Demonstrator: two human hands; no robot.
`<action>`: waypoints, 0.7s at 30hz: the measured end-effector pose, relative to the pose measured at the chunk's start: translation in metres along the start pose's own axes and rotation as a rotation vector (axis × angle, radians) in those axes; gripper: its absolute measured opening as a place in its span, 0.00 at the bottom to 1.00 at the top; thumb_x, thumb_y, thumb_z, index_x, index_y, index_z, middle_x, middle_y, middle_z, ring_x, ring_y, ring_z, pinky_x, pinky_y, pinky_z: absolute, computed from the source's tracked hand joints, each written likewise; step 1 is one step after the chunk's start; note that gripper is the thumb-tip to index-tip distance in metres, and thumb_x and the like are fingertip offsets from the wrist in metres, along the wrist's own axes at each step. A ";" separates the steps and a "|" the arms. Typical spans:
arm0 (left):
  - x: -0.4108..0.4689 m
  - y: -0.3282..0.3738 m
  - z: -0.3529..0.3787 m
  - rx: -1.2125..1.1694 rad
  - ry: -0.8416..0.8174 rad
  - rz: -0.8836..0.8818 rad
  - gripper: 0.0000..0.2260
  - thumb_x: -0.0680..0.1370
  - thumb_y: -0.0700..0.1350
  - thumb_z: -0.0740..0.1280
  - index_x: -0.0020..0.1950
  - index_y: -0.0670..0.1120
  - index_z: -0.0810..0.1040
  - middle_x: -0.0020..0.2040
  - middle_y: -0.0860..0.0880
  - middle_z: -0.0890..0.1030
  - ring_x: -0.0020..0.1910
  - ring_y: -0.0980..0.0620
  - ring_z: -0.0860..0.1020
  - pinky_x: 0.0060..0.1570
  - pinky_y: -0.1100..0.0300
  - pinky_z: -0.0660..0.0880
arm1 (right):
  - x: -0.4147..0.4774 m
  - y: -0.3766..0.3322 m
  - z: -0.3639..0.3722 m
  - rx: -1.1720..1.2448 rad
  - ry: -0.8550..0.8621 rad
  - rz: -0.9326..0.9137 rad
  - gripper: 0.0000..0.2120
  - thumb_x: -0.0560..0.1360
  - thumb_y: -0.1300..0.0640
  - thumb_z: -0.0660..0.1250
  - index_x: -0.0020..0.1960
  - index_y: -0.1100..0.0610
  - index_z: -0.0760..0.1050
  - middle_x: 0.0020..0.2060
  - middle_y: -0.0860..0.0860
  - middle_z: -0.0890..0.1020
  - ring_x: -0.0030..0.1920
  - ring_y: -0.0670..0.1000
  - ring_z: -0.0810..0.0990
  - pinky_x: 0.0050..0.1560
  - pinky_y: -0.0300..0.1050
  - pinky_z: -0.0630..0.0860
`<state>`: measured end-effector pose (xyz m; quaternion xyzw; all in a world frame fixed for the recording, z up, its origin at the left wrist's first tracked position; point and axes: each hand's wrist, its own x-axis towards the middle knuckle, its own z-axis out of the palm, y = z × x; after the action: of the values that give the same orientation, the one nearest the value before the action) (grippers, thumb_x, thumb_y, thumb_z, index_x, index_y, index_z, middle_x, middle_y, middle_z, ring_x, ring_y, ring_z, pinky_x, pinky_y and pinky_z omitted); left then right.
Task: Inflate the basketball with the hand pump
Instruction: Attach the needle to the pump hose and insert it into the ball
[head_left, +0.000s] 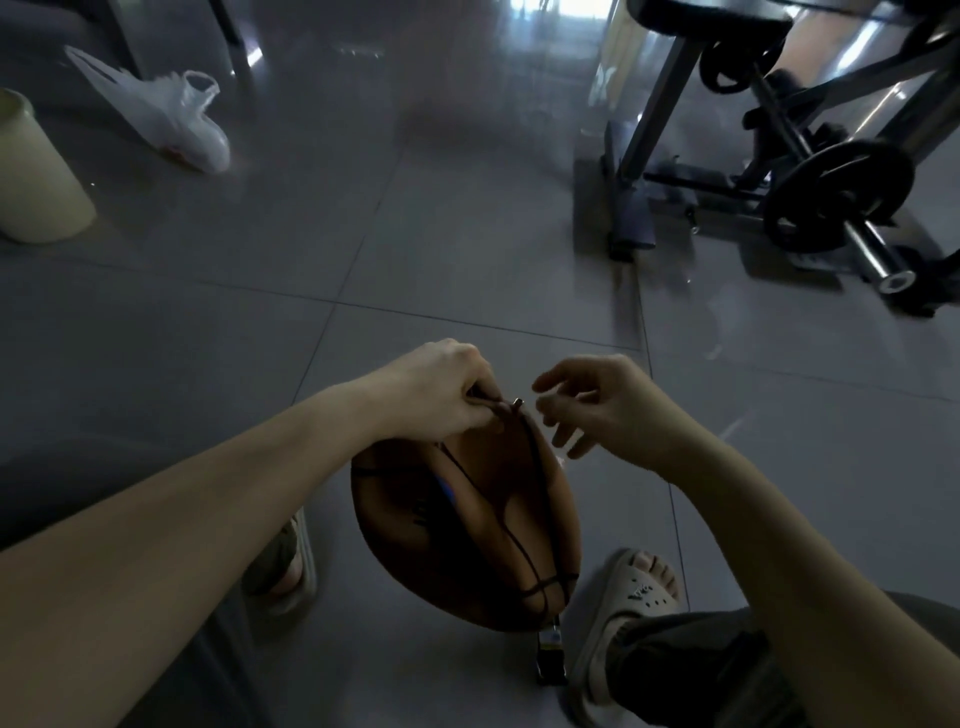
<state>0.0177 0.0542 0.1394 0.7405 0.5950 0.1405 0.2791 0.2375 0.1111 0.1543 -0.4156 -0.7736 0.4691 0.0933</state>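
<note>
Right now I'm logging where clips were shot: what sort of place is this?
Probably a home gym: a weight bench, a barbell loaded with black plates, and glossy grey floor tiles.

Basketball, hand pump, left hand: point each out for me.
basketball (498, 488), head view, on its caved-in brown panel.
hand pump (550, 659), head view, on its dark end below the ball.
left hand (431, 389), head view, on the back of the hand.

The basketball (467, 535) sits between our left sandal (291, 566) and right sandal (639, 587). Our left hand (436, 389) pinches its top, and our right hand (597, 410) is just beside. Farther ahead on the floor (467, 249), a plastic bag (171, 119) lies left and a barbell (841, 197) right.
</note>
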 end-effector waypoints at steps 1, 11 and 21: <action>0.000 -0.001 -0.001 -0.019 -0.024 -0.011 0.03 0.77 0.51 0.73 0.43 0.57 0.85 0.37 0.60 0.78 0.39 0.60 0.78 0.39 0.64 0.69 | 0.000 0.002 0.007 -0.091 -0.003 -0.048 0.08 0.79 0.57 0.68 0.58 0.56 0.79 0.42 0.51 0.83 0.38 0.50 0.85 0.39 0.47 0.84; -0.004 -0.010 0.001 0.068 -0.175 0.006 0.04 0.75 0.53 0.74 0.48 0.57 0.86 0.46 0.59 0.79 0.47 0.58 0.77 0.51 0.51 0.78 | 0.007 0.009 0.037 -0.410 -0.051 -0.231 0.02 0.80 0.58 0.66 0.51 0.52 0.77 0.41 0.46 0.81 0.36 0.44 0.83 0.38 0.42 0.82; 0.005 -0.027 0.016 0.163 -0.269 0.021 0.04 0.72 0.54 0.72 0.45 0.57 0.84 0.45 0.58 0.82 0.45 0.56 0.80 0.48 0.49 0.80 | 0.014 0.020 0.060 -0.651 -0.198 -0.293 0.07 0.83 0.52 0.56 0.47 0.52 0.67 0.41 0.49 0.74 0.37 0.51 0.74 0.38 0.47 0.71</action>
<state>0.0062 0.0583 0.1106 0.7791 0.5539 -0.0057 0.2936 0.2078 0.0868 0.1023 -0.2607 -0.9390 0.2178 -0.0530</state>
